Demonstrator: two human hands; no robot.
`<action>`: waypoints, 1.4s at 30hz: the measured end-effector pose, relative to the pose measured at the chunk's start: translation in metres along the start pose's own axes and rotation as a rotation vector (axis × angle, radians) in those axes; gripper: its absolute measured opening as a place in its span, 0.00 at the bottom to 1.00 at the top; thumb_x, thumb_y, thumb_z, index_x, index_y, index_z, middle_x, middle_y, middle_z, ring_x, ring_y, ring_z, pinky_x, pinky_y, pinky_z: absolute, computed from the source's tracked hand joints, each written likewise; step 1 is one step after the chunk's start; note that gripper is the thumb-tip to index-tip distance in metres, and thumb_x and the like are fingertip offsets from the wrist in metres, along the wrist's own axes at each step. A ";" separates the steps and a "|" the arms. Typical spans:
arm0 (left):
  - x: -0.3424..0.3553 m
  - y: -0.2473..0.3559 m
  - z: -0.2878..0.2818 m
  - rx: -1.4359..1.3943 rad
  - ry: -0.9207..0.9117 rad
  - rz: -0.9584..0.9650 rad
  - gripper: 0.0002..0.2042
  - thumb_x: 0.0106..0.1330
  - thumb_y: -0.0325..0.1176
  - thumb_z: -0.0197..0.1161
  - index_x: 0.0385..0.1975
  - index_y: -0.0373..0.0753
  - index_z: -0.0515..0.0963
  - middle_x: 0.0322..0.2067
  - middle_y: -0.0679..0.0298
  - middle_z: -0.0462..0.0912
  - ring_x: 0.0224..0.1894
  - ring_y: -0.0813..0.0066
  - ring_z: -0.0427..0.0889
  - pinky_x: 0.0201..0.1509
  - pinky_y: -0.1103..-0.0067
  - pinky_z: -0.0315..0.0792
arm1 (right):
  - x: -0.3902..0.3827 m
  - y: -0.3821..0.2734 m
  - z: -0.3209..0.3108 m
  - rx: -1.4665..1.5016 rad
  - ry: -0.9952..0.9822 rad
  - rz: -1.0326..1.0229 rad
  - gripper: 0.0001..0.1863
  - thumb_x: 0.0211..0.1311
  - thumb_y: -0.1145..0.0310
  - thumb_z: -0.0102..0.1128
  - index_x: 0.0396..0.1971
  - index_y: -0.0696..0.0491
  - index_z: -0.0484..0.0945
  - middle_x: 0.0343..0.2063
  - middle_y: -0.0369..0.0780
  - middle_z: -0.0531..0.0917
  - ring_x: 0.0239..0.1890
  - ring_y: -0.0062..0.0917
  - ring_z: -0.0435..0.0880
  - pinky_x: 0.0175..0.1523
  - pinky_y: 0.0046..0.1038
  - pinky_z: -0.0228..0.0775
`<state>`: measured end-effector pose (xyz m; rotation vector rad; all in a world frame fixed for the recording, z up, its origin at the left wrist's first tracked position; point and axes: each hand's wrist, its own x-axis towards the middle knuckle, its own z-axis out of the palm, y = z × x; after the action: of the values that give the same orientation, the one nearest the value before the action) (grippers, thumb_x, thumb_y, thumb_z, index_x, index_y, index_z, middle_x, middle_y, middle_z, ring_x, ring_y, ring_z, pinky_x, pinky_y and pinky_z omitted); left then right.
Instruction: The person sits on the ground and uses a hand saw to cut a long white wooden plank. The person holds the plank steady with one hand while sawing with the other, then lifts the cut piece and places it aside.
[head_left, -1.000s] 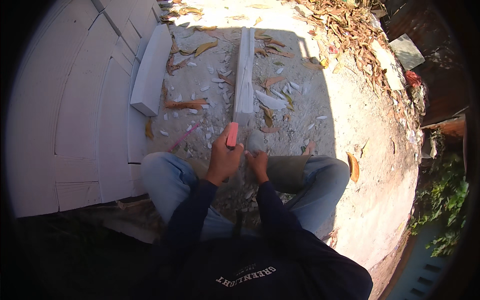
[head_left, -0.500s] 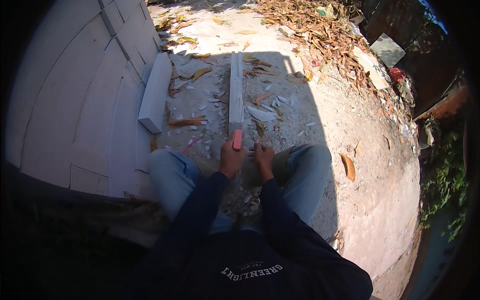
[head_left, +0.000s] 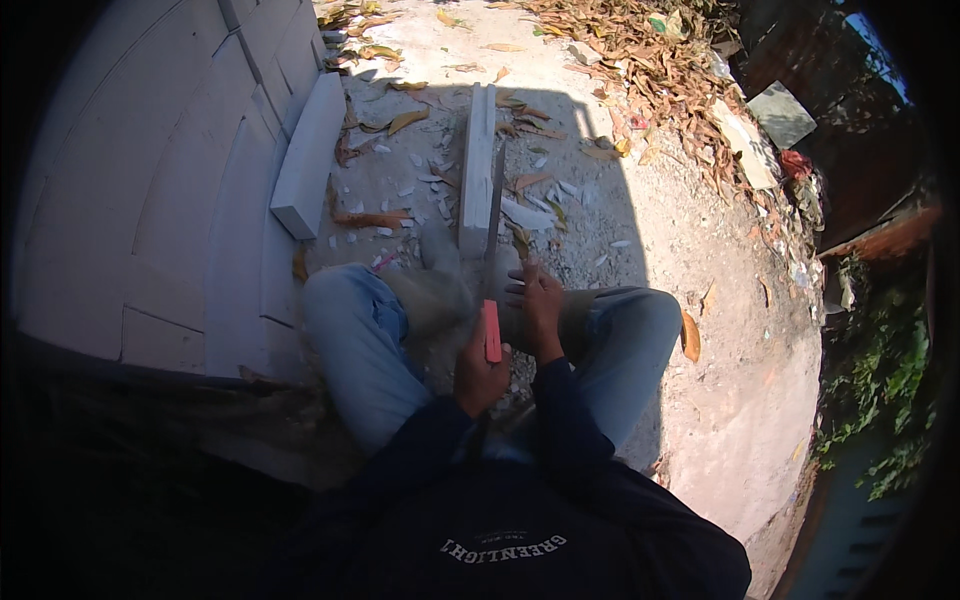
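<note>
My left hand [head_left: 482,374] is wrapped round the red handle of a handsaw [head_left: 491,333]. The saw's long thin blade points away from me, lying over or along the right side of a long, narrow white block [head_left: 478,165]. That block lies lengthwise on the ground in front of me, between my bent legs at its near end. My right hand [head_left: 541,302] is just right of the blade, fingers apart and holding nothing. It is near the block's near end, apart from it.
A second white block [head_left: 308,160] leans by a stacked wall of pale blocks [head_left: 175,200] on the left. White chips [head_left: 525,214] and dry leaves [head_left: 405,122] litter the ground. A thick leaf pile [head_left: 645,80] lies at the far right, with green plants [head_left: 880,400] beyond.
My left hand has drawn the handsaw back toward me, so more of its blade shows. My right hand has shifted slightly right, its fingers spread.
</note>
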<state>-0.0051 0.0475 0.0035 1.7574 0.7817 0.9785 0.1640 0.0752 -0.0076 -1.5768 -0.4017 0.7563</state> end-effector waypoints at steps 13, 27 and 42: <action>0.022 -0.046 0.023 -0.016 0.019 -0.169 0.34 0.65 0.24 0.58 0.74 0.34 0.57 0.50 0.33 0.79 0.54 0.35 0.79 0.51 0.63 0.77 | 0.095 0.036 0.067 -0.821 -0.044 -0.537 0.33 0.56 0.76 0.57 0.65 0.66 0.66 0.48 0.58 0.78 0.49 0.56 0.80 0.52 0.45 0.73; 0.044 -0.074 0.030 -0.070 0.013 -0.238 0.34 0.65 0.22 0.57 0.73 0.29 0.58 0.58 0.36 0.77 0.63 0.46 0.78 0.60 0.70 0.73 | 0.117 0.047 0.084 -0.795 -0.049 -0.467 0.32 0.55 0.80 0.52 0.64 0.65 0.67 0.47 0.55 0.77 0.43 0.54 0.80 0.47 0.48 0.73; 0.049 -0.056 0.027 -0.036 -0.028 -0.394 0.31 0.65 0.22 0.54 0.71 0.29 0.61 0.61 0.37 0.75 0.64 0.43 0.75 0.64 0.66 0.71 | 0.118 0.046 0.084 -0.771 -0.050 -0.455 0.26 0.58 0.80 0.51 0.58 0.70 0.72 0.39 0.57 0.78 0.41 0.54 0.79 0.46 0.48 0.72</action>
<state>0.0370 0.0965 -0.0420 1.5056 1.0374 0.6963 0.1849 0.2075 -0.0802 -2.0610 -1.1432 0.2843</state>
